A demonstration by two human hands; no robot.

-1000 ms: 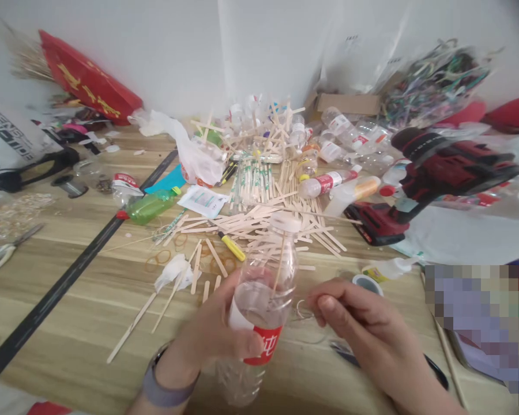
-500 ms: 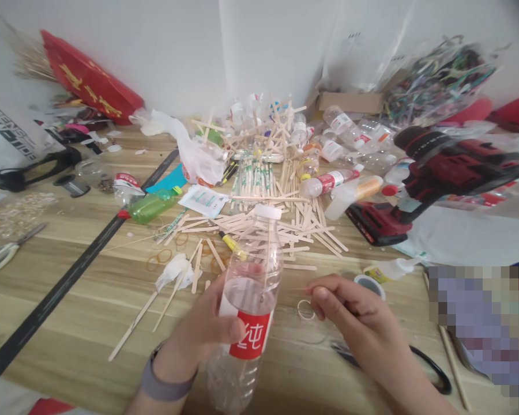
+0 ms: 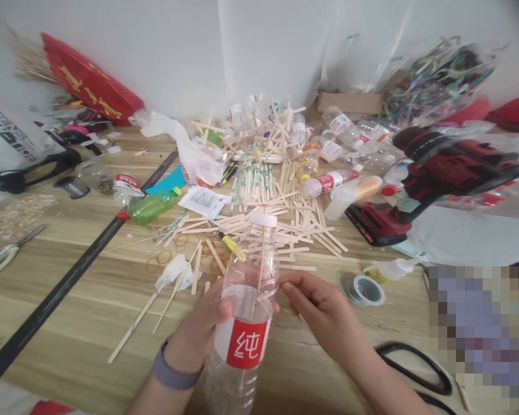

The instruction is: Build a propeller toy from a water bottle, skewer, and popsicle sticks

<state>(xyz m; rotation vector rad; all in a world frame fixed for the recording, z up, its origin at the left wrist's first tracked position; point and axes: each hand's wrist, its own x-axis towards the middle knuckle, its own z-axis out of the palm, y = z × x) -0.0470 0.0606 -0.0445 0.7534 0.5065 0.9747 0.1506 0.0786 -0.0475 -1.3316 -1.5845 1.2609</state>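
A clear plastic bottle [image 3: 266,300] with a white cap [image 3: 263,220] and a red-and-white label [image 3: 247,344] stands slightly tilted in front of me. My left hand [image 3: 210,317] is wrapped round its upper half from the left. Inside the bottle a thin wooden stick [image 3: 262,262] runs down from near the neck. My right hand [image 3: 318,305] is pinched closed against or very near the bottle's right side, just above the label; whatever lies between the fingertips is too small to make out. Black-handled scissors [image 3: 415,351] lie beside my right forearm.
Wooden craft sticks [image 3: 303,227] are heaped behind the bottle, with a yellow-handled knife [image 3: 232,244] near it. A red cordless drill [image 3: 432,178] stands at right, by a glue bottle [image 3: 391,270] and a wire spool [image 3: 367,290]. A green bottle [image 3: 153,206] lies at left.
My right hand has moved left, bringing its pinched fingers to the bottle's side; a thin pale strand showed at the fingertips before. The bottle has come slightly down and nearer, its label turned a little.
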